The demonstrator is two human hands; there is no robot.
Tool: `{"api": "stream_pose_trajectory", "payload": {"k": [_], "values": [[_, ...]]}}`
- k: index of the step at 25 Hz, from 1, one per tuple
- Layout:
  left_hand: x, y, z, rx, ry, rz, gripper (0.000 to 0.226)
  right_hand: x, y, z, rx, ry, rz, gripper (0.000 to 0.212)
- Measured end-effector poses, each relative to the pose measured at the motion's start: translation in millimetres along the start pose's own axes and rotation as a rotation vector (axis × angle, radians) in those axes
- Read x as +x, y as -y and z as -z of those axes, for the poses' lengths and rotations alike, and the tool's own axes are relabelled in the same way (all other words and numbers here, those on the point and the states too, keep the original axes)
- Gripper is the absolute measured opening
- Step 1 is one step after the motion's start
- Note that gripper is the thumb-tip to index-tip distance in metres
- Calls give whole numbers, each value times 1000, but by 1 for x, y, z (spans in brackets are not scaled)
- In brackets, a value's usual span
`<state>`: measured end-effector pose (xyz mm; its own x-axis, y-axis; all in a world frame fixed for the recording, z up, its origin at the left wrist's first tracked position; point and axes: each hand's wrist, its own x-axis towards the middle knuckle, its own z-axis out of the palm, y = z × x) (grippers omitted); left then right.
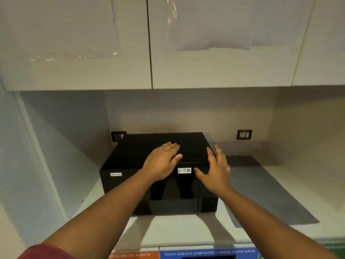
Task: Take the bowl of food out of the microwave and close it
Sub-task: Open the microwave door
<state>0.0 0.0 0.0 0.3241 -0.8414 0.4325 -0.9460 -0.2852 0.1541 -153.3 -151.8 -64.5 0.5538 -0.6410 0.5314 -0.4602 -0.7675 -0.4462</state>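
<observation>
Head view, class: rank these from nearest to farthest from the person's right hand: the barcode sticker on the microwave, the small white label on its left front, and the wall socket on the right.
From the right hand:
1. Barcode sticker, just left of the hand, on the microwave's front top edge.
2. Wall socket, up and to the right on the back wall.
3. Small white label, far left of the microwave front.

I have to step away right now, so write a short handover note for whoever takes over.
Left hand: open, palm flat on top of the microwave, holding nothing.
Right hand: open, at the upper right corner of the microwave's front, no grip on anything.
Microwave door: shut; the bowl is not in view.
Done: nothing visible yet.
Left: open the door, take out the bowl, close the door.
</observation>
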Motion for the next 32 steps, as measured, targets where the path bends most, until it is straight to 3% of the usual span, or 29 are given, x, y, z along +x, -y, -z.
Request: {"api": "stream_pose_trajectory", "payload": {"k": [4,8,12,16,19,22,32], "values": [[-6,6,-54,-11,121,0,52,-33,-39,-41,107,89,-154,117],[-10,6,-97,91,101,24,57,-57,-70,-80,285,105,-239,135],[-9,-3,-117,280,24,66,59,-71,-93,-115,323,127,-318,134],[1,-1,-122,311,-52,95,49,-77,-112,-142,370,146,-295,133],[9,3,-128,231,-52,85,42,-79,-117,-159,405,118,-328,123],[15,0,-138,79,-54,88,36,-81,-122,-168,319,40,-288,127],[0,-7,-138,-26,-101,87,33,-77,-127,-184,211,9,-342,114]]}}
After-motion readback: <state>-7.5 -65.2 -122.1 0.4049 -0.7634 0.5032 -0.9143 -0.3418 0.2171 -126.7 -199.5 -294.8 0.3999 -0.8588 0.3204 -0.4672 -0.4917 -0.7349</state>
